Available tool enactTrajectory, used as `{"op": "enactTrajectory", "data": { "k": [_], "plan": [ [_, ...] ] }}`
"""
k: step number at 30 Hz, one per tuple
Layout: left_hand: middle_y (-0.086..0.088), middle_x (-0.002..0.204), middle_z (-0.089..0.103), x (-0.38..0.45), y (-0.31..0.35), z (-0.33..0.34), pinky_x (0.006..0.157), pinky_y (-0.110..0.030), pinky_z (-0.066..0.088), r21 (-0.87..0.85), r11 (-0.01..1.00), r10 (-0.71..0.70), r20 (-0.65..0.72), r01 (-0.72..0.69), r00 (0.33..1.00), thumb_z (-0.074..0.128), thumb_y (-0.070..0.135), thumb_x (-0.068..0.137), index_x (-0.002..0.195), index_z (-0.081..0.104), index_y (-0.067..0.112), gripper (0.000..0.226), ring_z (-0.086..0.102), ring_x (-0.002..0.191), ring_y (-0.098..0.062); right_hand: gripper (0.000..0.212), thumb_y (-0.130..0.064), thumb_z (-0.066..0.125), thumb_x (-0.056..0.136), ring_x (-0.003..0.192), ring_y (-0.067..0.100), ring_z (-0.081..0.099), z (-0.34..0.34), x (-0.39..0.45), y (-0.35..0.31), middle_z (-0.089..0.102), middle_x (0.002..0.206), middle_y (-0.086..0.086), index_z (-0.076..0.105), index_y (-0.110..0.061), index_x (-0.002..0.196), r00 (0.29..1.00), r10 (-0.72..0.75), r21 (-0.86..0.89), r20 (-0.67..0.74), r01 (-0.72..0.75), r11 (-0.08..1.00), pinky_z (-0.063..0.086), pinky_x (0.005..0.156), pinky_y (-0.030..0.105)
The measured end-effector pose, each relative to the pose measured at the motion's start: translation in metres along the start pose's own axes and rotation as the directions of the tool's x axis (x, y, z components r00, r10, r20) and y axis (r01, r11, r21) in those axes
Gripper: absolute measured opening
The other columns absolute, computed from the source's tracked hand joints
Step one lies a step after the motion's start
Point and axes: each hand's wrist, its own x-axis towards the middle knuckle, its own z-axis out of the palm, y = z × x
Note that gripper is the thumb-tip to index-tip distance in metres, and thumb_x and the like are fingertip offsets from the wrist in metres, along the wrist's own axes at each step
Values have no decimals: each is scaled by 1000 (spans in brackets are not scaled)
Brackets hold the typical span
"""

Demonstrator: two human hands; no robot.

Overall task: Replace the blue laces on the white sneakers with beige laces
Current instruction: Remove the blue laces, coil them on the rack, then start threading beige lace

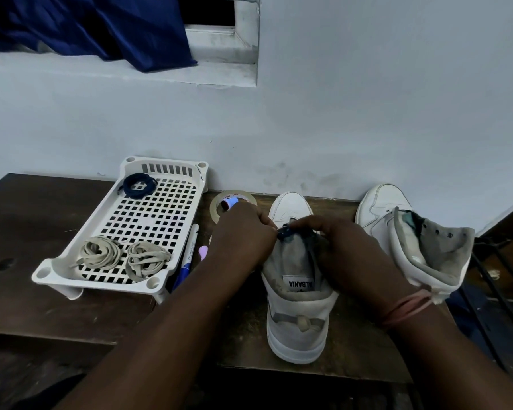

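Wooden table (pixel 42 232) steadies the sneaker (pixel 298 306); at twelve o'clock, my left hand (pixel 243 235) and right hand (pixel 338 247) pinch its blue lace (pixel 286 232), fingers curled, to draw it out.

1 head cam, fwd-down, close
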Motion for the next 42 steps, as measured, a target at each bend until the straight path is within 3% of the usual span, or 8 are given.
{"op": "enactTrajectory", "data": {
  "k": [10,15,18,23,30,32,36,42],
  "plan": [
    [8,75,70,4,-4,-2,64,-23,42,-47,998,31,28,-30,999,70,19,90,74,72,24,18,65,73,-6,21,-30,74,88,95,17,53,20,5,7,46,109,-2,53,-30,91,990,-132,-110,-47,126,986,45,80,32],
    [8,73,71,5,-4,1,82,-34,53,-45,999,-9,16,10,1000,72,21,87,67,70,26,21,67,81,-13,39,-38,69,93,73,13,48,23,5,11,49,79,-2,46,-19,69,943,-28,18,-330,37,999,32,61,26],
    [11,69,71,2,-2,1,94,-48,54,-42,999,-21,10,21,1000,72,31,81,68,72,27,14,68,83,-14,27,-29,59,98,78,22,51,21,9,18,51,78,-2,48,-13,79,904,127,105,-409,-92,990,28,65,32],
    [14,66,69,5,-4,2,94,-45,53,-4,1000,-15,3,15,1000,70,25,87,65,72,29,22,67,82,-11,30,-25,69,92,112,15,53,21,7,11,49,126,-1,63,-23,121,958,-90,-29,-273,85,996,38,89,21],
    [10,72,69,8,-5,3,74,-28,48,12,1000,14,-5,-14,1000,70,23,88,67,68,26,22,64,75,-7,12,-12,70,89,91,15,62,23,8,10,63,93,-5,62,-21,87,929,-83,126,-361,137,983,52,82,41],
    [9,70,69,9,-6,2,78,-32,51,-3,1000,9,5,-9,1000,72,24,87,68,70,25,19,65,75,-8,8,-17,65,94,88,19,67,15,9,4,70,88,0,59,-18,88,907,106,467,-407,107,878,55,83,43],
    [9,72,70,8,-6,2,77,-31,52,-14,1000,11,16,-11,1000,72,25,88,70,70,25,18,66,76,-10,13,-10,56,100,65,28,61,-6,11,-9,62,67,13,51,-10,87,931,304,961,-204,131,242,56,75,42],
    [8,73,71,7,-4,3,75,-30,53,-20,1000,2,17,-1,1000,70,25,89,70,71,26,18,67,75,-8,19,-35,79,86,56,5,48,2,6,-4,55,62,7,64,-25,94,951,104,379,-292,15,925,40,56,18]
  ]
}}
